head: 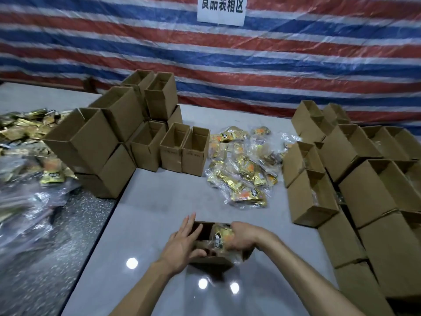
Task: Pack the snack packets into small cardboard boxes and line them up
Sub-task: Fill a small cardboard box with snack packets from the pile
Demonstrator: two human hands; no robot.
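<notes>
boxes (169, 156) empty, far-left | packet pile (241, 167) on bench (159, 201) | left hand (182, 242) flat against small box (211, 262) | right hand (241, 236) grips packet (219, 236) inside

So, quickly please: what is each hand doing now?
Left hand: open, fingers straight against the small box.
Right hand: grips a snack packet at that box.

White paper sign (221, 10) on the striped tarp (319, 53) reads 食品装箱区 — top edge cropped. Print on snack packets (241, 169) and cardboard boxes (196, 153) is too blurred.
</notes>
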